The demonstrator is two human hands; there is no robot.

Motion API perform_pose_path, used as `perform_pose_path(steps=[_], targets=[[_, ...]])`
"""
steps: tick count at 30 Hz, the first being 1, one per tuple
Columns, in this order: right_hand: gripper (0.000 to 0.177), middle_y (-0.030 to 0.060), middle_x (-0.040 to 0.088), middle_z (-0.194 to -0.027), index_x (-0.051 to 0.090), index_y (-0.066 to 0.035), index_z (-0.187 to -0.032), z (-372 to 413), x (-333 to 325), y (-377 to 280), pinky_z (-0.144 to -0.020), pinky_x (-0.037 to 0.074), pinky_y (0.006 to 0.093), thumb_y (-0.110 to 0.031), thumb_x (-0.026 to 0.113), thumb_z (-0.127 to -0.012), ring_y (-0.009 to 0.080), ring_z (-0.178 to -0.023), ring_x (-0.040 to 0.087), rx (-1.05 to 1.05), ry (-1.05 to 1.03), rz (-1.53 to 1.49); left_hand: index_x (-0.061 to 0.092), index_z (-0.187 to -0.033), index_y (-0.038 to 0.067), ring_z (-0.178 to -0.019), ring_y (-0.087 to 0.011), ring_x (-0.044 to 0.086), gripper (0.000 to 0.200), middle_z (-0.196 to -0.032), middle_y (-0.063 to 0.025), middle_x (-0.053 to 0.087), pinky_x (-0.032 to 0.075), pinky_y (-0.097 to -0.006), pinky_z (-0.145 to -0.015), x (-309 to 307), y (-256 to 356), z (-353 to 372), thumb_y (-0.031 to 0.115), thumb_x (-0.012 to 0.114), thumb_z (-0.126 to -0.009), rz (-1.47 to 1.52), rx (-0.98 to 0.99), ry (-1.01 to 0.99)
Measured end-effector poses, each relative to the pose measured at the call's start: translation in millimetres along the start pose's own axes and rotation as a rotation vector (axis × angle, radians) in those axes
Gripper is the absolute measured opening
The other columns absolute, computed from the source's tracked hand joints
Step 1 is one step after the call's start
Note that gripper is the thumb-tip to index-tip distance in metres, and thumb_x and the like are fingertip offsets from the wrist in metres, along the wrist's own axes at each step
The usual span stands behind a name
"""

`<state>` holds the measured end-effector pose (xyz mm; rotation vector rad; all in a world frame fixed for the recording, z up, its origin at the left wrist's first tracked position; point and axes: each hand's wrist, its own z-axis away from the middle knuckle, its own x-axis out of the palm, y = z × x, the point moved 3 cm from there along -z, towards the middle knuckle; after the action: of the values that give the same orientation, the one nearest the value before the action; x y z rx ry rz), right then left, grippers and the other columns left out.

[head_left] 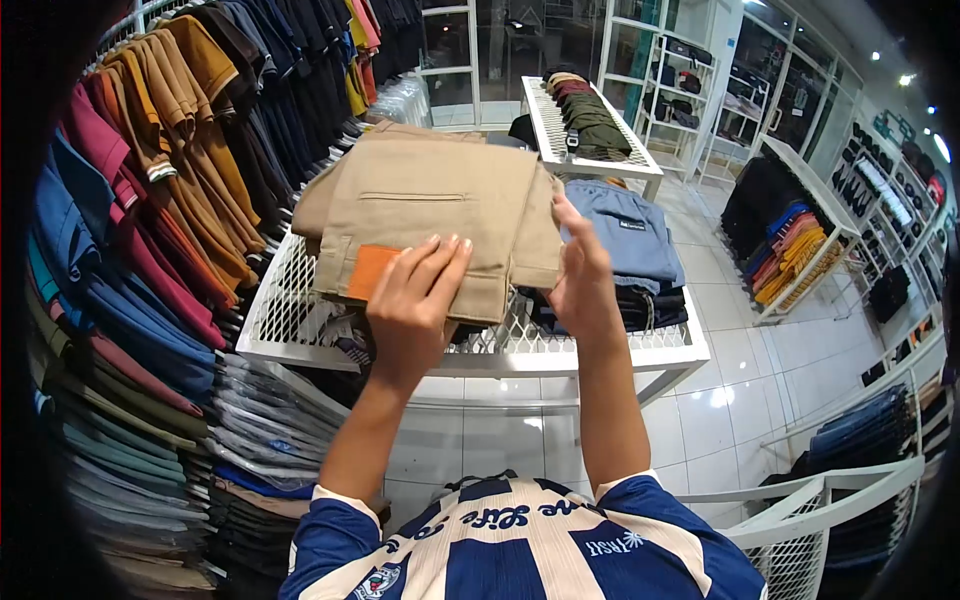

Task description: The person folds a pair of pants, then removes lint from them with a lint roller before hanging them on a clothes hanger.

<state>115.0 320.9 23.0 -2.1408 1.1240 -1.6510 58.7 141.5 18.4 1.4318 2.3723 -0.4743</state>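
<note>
Folded khaki trousers (430, 200) lie in front of me, with a back pocket slit and an orange patch (372, 270) near the waistband facing up. More folded khaki cloth sits under them. My left hand (412, 300) grips their front edge, its fingers stretched over the patch and the thumb mostly hidden below the edge. Along the right side, my right hand (585, 265) stands edge-on with its fingers extended, touching the cloth. Just right of it, folded blue-grey shorts (625, 235) top a stack of dark garments (640, 310).
A white mesh table (270, 320) carries the stacks. Hanging shirts (190, 130) line the left side, above bagged garments (265, 420). Behind stands another white table (645, 155) with folded clothes (590, 120). A white rack (800, 510) is at the lower right.
</note>
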Motion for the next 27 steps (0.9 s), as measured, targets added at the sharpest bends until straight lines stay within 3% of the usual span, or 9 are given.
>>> perform_pose_path(steps=[4, 6, 7, 10, 15, 18, 19, 22, 27], targets=[[0.099, 0.0283, 0.04, -0.151, 0.024, 0.009, -0.154, -17.6, -33.4, 22.3, -0.111, 0.042, 0.0363, -0.02, 0.086, -0.083, 0.0288, -0.136, 0.047, -0.083, 0.225, 0.515, 0.071, -0.124, 0.006, -0.122, -0.0311, 0.061, 0.059, -0.121, -0.0084, 0.072, 0.043, -0.0491, -0.108, -20.2, 5.8, 5.8, 0.022, 0.082, -0.069, 0.22, -0.048, -0.174], [0.098, 0.0263, 0.039, -0.153, 0.024, 0.009, -0.154, -22.6, -26.4, 21.5, -0.11, 0.043, 0.0346, -0.016, 0.085, -0.083, 0.0276, -0.136, 0.049, -0.182, 0.206, 0.725, 0.07, -0.126, 0.004, -0.128, -0.0349, 0.057, 0.049, -0.129, -0.0165, 0.068, 0.031, -0.0485, -0.117, -43.2, -8.5, 9.1, 0.031, 0.077, -0.086, 0.323, -0.2, -0.018], [0.099, 0.0293, 0.032, -0.157, 0.026, 0.012, -0.153, -21.0, -17.0, 15.1, -0.116, 0.034, 0.0364, -0.017, 0.087, -0.08, 0.0303, -0.145, 0.038, -0.211, 0.204, 0.827, 0.068, -0.127, 0.0, -0.127, -0.0361, 0.056, 0.048, -0.132, -0.0191, 0.064, 0.033, -0.0478, -0.115, -47.3, -29.8, 18.2, 0.034, 0.069, -0.092, 0.226, -0.261, 0.106], [0.102, 0.0304, 0.028, -0.16, 0.025, 0.012, -0.153, -20.8, -16.2, 8.2, -0.121, 0.025, 0.0375, -0.019, 0.088, -0.079, 0.0317, -0.15, 0.028, -0.28, 0.111, 0.818, 0.056, -0.139, -0.005, -0.128, -0.0257, 0.055, 0.048, -0.14, -0.0172, 0.057, 0.039, -0.0359, -0.111, -33.6, -101.8, 51.2, 0.03, 0.051, -0.107, 0.508, -0.922, 0.321], [0.11, 0.0294, 0.024, -0.162, 0.009, 0.01, -0.158, 10.4, -22.0, 2.9, -0.123, 0.021, 0.0366, -0.011, 0.082, -0.079, 0.0308, -0.151, 0.024, -0.343, 0.079, 0.878, 0.047, -0.145, -0.003, -0.128, -0.0225, 0.055, 0.051, -0.14, -0.0126, 0.057, 0.04, -0.0361, -0.111, -24.8, -80.4, 69.9, 0.017, 0.063, -0.101, 1.222, -1.192, 0.093], [0.112, 0.029, 0.022, -0.162, 0.005, 0.008, -0.16, 35.2, -35.5, 2.2, -0.124, 0.018, 0.037, -0.01, 0.081, -0.079, 0.0304, -0.152, 0.022, -0.372, 0.103, 0.876, 0.049, -0.14, -0.005, -0.118, -0.0214, 0.061, 0.052, -0.132, -0.013, 0.061, 0.044, -0.0327, -0.106, -39.8, -52.6, 77.3, 0.007, 0.069, -0.094, 1.233, -1.189, 0.095], [0.113, 0.0269, 0.023, -0.162, 0.003, 0.004, -0.161, 43.3, -42.8, 1.6, -0.122, 0.024, 0.0378, -0.008, 0.08, -0.079, 0.0297, -0.15, 0.028, -0.318, 0.117, 0.842, 0.048, -0.141, -0.005, -0.118, -0.0218, 0.061, 0.054, -0.132, -0.0134, 0.061, 0.044, -0.0334, -0.106, -45.5, -45.2, 85.2, 0.008, 0.07, -0.094, 1.278, -1.164, 0.038], [0.105, 0.0186, 0.055, -0.142, 0.012, 0.001, -0.161, 82.8, -52.4, -0.3, -0.103, 0.049, 0.034, -0.003, 0.08, -0.082, 0.0227, -0.122, 0.061, -0.044, 0.223, 0.555, 0.046, -0.139, -0.005, -0.119, -0.022, 0.06, 0.055, -0.134, -0.0144, 0.06, 0.045, -0.0339, -0.105, -51.7, -25.0, 103.1, 0.012, 0.072, -0.093, 1.415, -1.235, 0.05], [0.068, 0.0129, 0.068, -0.123, 0.046, 0.004, -0.144, 123.7, -75.3, 13.2, -0.094, 0.054, 0.0304, -0.002, 0.079, -0.084, 0.0168, -0.108, 0.067, -0.074, 0.329, 0.562, 0.054, -0.134, -0.005, -0.111, -0.0198, 0.064, 0.049, -0.127, -0.0129, 0.066, 0.048, -0.0319, -0.1, -30.7, -2.1, 118.1, 0.015, 0.075, -0.094, 1.132, -1.28, -0.082]])
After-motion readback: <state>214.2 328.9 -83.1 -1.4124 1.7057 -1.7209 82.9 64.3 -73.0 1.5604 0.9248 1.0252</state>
